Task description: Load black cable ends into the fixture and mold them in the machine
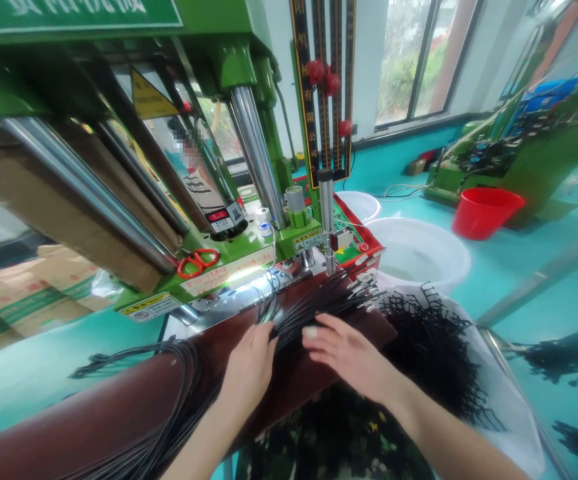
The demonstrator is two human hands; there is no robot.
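A bundle of black cables [313,308] with pale metallic ends at the right lies across a dark red-brown board [99,393]. My left hand [249,360] is closed round the cables near the middle of the board. Just to its right, my right hand [336,347] is beside the bundle with its fingers apart; whether its fingertips touch the cables is hard to tell. More lengths of cable [186,373] loop over the board at the left and run under my left forearm.
A green press machine [249,60] stands right behind the board, with orange-handled scissors [199,263] on its ledge. To the right are a pile of black parts [429,347], a white tub [419,250] and a red bucket [486,212].
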